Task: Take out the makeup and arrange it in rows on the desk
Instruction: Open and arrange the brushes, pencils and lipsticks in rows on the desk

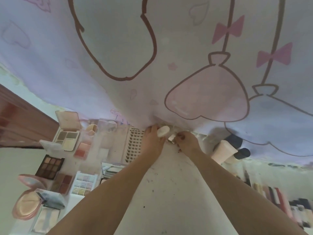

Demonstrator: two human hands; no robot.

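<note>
Overhead, a pale printed cloth [169, 53] with brown cartoon outlines and pink bows is hanging down to the far edge of the white, scuffed surface [169, 192], crowding both hands. To the left, open makeup is lying in rows: a square eyeshadow palette [50, 166] in browns, a pastel palette [83, 183], a round pink powder compact [28, 203] and a white lash tray [134, 146] studded with dark clusters. The left hand [153, 141] is gripping a small white rounded container [163, 131]; the right hand [187, 141] is pinching a small shiny piece [171, 137], too blurred to name. Cream tubes with dark caps [225, 150] are lying to the right.
</note>
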